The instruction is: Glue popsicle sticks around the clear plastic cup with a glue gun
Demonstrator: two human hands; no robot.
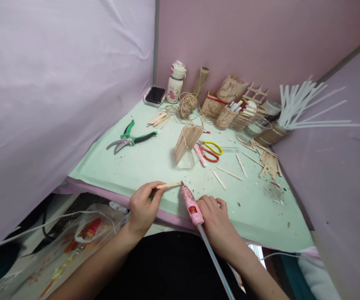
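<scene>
Between the thumb and fingers of my left hand [144,204] is a wooden craft stick [171,185], held out level to the right. My right hand [212,212] is closed around a pink glue gun [192,208], its handle hidden by the fingers. The gun's dark nozzle meets the stick's free end, or is very close to it. A long translucent glue stick [215,260] runs from the back of the gun toward my body. Just beyond, a small panel of wooden sticks [187,142] leans upright on a clear container [186,161].
Green-handled pruning shears [131,139] lie at left, scissors [211,150] right of centre. Loose craft sticks [269,160] are piled at right. Along the back stand a bottle [175,83], a twine ball [187,105], a pen cup [225,118] and white glue sticks [301,106].
</scene>
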